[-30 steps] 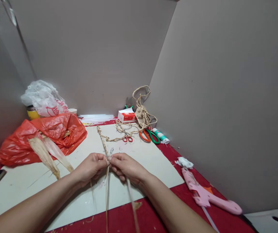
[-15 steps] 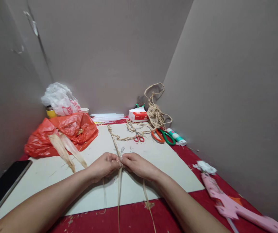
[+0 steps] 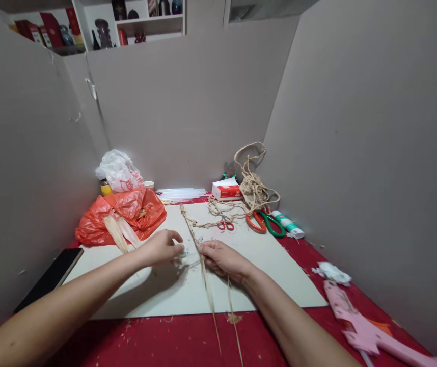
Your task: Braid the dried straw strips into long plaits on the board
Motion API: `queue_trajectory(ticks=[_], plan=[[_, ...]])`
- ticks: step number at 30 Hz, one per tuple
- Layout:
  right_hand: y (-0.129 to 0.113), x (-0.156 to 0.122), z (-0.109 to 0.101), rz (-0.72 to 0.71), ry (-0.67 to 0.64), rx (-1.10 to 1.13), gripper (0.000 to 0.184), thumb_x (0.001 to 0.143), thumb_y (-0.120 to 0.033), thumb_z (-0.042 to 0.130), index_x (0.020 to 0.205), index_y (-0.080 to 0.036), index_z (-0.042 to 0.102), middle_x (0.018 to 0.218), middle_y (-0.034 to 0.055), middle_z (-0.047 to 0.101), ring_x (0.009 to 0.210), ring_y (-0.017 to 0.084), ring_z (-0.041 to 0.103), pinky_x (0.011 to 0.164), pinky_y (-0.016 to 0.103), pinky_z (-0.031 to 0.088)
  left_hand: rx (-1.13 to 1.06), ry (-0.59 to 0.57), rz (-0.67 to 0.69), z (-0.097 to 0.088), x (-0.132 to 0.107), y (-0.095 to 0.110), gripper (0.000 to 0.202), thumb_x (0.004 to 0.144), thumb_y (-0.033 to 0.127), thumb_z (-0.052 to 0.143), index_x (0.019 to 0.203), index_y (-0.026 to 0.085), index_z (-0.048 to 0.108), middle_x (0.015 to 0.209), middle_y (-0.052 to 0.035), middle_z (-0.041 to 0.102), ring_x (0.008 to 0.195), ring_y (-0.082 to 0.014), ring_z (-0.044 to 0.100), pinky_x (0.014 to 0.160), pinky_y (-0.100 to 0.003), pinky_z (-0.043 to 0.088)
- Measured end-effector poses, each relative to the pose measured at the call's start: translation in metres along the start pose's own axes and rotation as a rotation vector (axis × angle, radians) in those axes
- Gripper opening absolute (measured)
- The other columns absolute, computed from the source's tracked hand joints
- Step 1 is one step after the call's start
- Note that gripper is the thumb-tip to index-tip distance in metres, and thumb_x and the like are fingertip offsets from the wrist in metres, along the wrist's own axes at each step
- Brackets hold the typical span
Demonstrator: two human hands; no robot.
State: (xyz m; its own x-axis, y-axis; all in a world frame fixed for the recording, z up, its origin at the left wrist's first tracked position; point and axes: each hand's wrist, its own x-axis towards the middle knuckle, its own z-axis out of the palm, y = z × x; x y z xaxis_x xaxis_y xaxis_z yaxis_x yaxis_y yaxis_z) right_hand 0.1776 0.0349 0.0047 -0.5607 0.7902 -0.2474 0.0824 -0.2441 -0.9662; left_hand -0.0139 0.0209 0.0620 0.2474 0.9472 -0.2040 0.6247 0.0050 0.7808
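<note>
A thin braided cord of dry plant fibre (image 3: 190, 227) runs over the white board (image 3: 157, 298). My right hand (image 3: 224, 259) pinches the cord at its near end, where loose strands (image 3: 208, 290) trail toward the front edge. To the left of the cord, my left hand (image 3: 164, 248) is apart from it, fingers curved and spread, with nothing visible between them. Pale dried husk strips (image 3: 117, 233) lie behind the left hand, leaning on a red plastic bag (image 3: 100, 219). From its far end the cord continues right toward a tangled coil of rope (image 3: 254, 188).
Beyond my hands lie small red scissors (image 3: 225, 225), orange-handled (image 3: 255, 223) and green-handled (image 3: 274, 225) tools, a tissue box (image 3: 226, 190) and a green-white tube (image 3: 288, 224). A pink glue gun (image 3: 367, 326) lies at right, a black phone (image 3: 48, 280) at left. Grey panels enclose the table.
My left hand has let go of the cord and moved left, its fingers parting. The right hand still pinches the cord. The view has tilted up, bringing shelves into sight.
</note>
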Motion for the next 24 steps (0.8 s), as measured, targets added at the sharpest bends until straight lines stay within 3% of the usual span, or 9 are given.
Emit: queue_trajectory(ticks=[2, 5, 8, 10, 13, 17, 22, 24], plan=[[0.0, 0.0, -0.001, 0.004, -0.009, 0.021, 0.03, 0.078, -0.041, 0.05, 0.065, -0.021, 0.032, 0.039, -0.0122, 0.026, 0.032, 0.004, 0.011, 0.031, 0.019, 0.006, 0.179, 0.216, 0.117, -0.029, -0.006, 0.002, 0.032, 0.068, 0.035, 0.058, 0.092, 0.015, 0.064, 0.067, -0.0038, 0.064, 0.055, -0.0138, 0.055, 0.052, -0.023, 0.036], [0.001, 0.0, -0.001, 0.009, -0.013, 0.027, 0.029, 0.078, -0.042, 0.05, 0.065, -0.021, 0.033, 0.039, -0.0116, 0.028, 0.032, 0.004, 0.013, 0.031, 0.018, 0.006, 0.306, 0.409, 0.107, -0.078, -0.009, -0.01, 0.026, 0.071, 0.035, 0.055, 0.084, 0.015, 0.065, 0.068, -0.0033, 0.064, 0.059, -0.0154, 0.055, 0.054, -0.023, 0.037], [0.001, 0.001, -0.001, 0.008, -0.017, 0.033, 0.029, 0.078, -0.041, 0.05, 0.065, -0.021, 0.034, 0.04, -0.0111, 0.03, 0.032, 0.003, 0.014, 0.031, 0.018, 0.008, 0.4, 0.535, -0.033, -0.119, -0.008, -0.042, 0.021, 0.073, 0.034, 0.051, 0.075, 0.015, 0.061, 0.063, -0.0019, 0.062, 0.059, -0.0161, 0.055, 0.052, -0.023, 0.034], [0.001, 0.001, -0.001, 0.013, -0.021, 0.037, 0.03, 0.077, -0.041, 0.051, 0.065, -0.021, 0.033, 0.041, -0.0112, 0.03, 0.032, 0.003, 0.014, 0.031, 0.018, 0.008, 0.493, 0.606, -0.192, -0.134, -0.007, -0.065, 0.02, 0.072, 0.034, 0.052, 0.07, 0.016, 0.06, 0.062, -0.0024, 0.062, 0.06, -0.0166, 0.055, 0.051, -0.023, 0.032], [0.001, 0.001, -0.001, 0.034, -0.031, 0.04, 0.031, 0.077, -0.042, 0.051, 0.065, -0.021, 0.032, 0.041, -0.0116, 0.029, 0.032, 0.003, 0.012, 0.031, 0.018, 0.007, 0.559, 0.647, -0.327, -0.14, -0.005, -0.091, 0.028, 0.073, 0.042, 0.052, 0.062, 0.017, 0.057, 0.06, -0.0035, 0.061, 0.06, -0.0177, 0.055, 0.051, -0.024, 0.031], [0.001, 0.003, -0.002, 0.051, -0.029, 0.038, 0.03, 0.077, -0.042, 0.051, 0.066, -0.021, 0.033, 0.041, -0.0114, 0.028, 0.033, 0.004, 0.012, 0.031, 0.018, 0.007, 0.581, 0.67, -0.396, -0.132, 0.001, -0.103, 0.033, 0.07, 0.049, 0.054, 0.062, 0.017, 0.056, 0.063, -0.0063, 0.063, 0.065, -0.0214, 0.058, 0.054, -0.026, 0.033], [0.002, 0.003, -0.003, 0.052, -0.036, 0.035, 0.03, 0.077, -0.043, 0.051, 0.067, -0.021, 0.032, 0.042, -0.0108, 0.03, 0.033, 0.004, 0.014, 0.031, 0.017, 0.007, 0.642, 0.733, -0.381, -0.125, 0.007, -0.106, 0.033, 0.067, 0.042, 0.059, 0.09, 0.018, 0.056, 0.085, -0.01, 0.066, 0.08, -0.026, 0.06, 0.061, -0.028, 0.036], [0.002, 0.003, -0.003, 0.05, -0.039, 0.035, 0.031, 0.078, -0.043, 0.05, 0.067, -0.021, 0.031, 0.042, -0.0109, 0.029, 0.033, 0.004, 0.013, 0.031, 0.017, 0.007, 0.636, 0.744, -0.34, -0.124, 0.008, -0.108, 0.032, 0.067, 0.039, 0.06, 0.091, 0.019, 0.055, 0.086, -0.0098, 0.066, 0.082, -0.0269, 0.06, 0.063, -0.029, 0.036]])
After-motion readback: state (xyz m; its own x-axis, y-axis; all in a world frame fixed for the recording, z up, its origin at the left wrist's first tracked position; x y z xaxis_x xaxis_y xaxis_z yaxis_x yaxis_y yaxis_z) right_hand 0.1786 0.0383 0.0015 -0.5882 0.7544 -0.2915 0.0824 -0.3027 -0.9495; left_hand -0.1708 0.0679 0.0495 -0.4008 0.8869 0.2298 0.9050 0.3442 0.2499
